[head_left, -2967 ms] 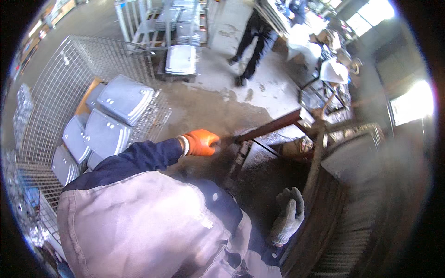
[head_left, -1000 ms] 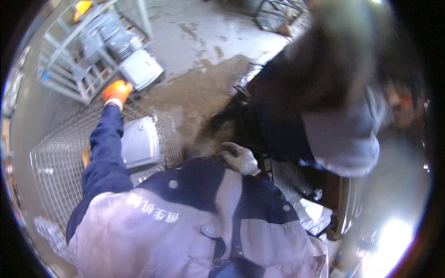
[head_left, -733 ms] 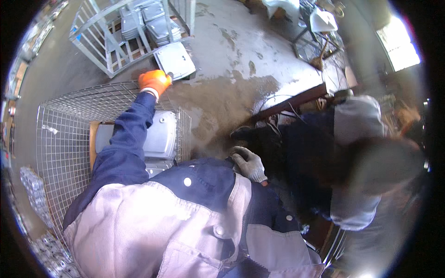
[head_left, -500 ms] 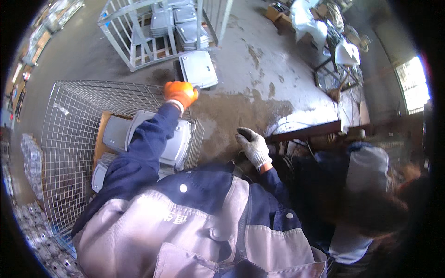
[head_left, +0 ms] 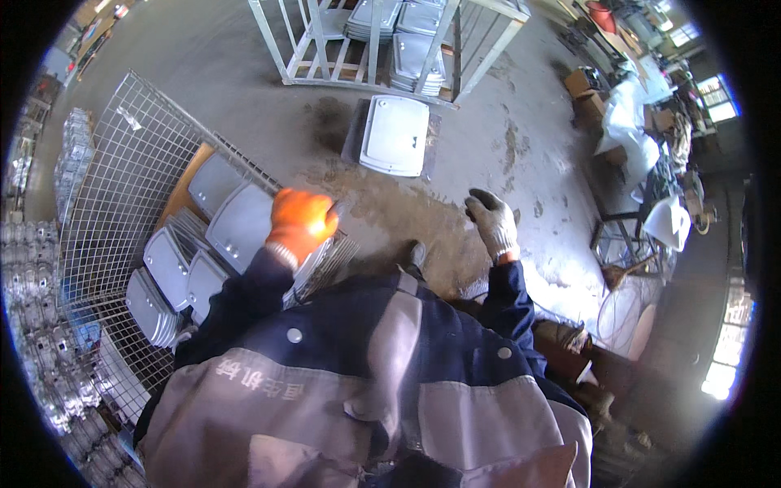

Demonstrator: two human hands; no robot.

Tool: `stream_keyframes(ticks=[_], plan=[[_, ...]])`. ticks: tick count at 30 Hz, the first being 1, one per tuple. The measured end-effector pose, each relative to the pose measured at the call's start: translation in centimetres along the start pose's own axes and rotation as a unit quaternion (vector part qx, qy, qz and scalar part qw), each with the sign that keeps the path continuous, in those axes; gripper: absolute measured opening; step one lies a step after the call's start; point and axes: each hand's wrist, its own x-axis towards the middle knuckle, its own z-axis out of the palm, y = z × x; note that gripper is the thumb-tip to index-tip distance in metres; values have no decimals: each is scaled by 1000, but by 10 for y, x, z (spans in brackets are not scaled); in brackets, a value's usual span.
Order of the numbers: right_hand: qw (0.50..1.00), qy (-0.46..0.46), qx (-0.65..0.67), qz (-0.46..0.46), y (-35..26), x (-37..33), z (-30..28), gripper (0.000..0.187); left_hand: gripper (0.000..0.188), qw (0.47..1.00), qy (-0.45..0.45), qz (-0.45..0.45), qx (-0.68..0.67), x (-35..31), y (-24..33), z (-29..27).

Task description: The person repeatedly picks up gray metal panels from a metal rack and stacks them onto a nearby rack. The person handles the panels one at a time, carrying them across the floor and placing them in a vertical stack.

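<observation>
My left hand [head_left: 301, 222], in an orange rubber glove, is closed by the near right part of the wire mesh basket's rim. Its fingers curl downward, and what they hold, if anything, is hidden. The wire mesh basket [head_left: 122, 175] contains several stacks of grey flat panels [head_left: 236, 224] with rounded corners. My right hand [head_left: 495, 228], in a knitted glove with a dark grey palm, hovers over the floor. Its fingers are apart with nothing in them. Ahead, a stack of pale grey panels [head_left: 396, 134] lies on a dark base on the floor.
A grey metal cage [head_left: 374, 85] with more stacked panels stands at the far side. Metal parts [head_left: 37, 285] are piled along the left. At the right are cardboard boxes [head_left: 582, 93], white plastic sheeting [head_left: 626, 122] and a dark frame. The concrete floor has wet brown patches.
The view has turned right, so the cage and floor stack come nearer the middle. My left hand stays by the basket rim. A person at the right has left the view.
</observation>
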Motion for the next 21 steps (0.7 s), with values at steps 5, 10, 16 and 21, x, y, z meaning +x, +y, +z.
stream_keyframes(ticks=[5, 10, 16, 21], plan=[[997, -69, 19, 11, 23, 43, -66, 34, 18, 995, 84, -23, 48, 3, 15, 1], [998, 33, 20, 40, -4, 104, -112, 38, 24, 994, -48, -80, 56, 16, 11, 5], [995, 75, 58, 15, -20, 80, -129, 41, 30, 976, -168, -131, 47, 23, 0, 2], [984, 149, 68, 75, 6, 21, -103, 37, 31, 955, -273, -86, 72, 55, -13, 3]])
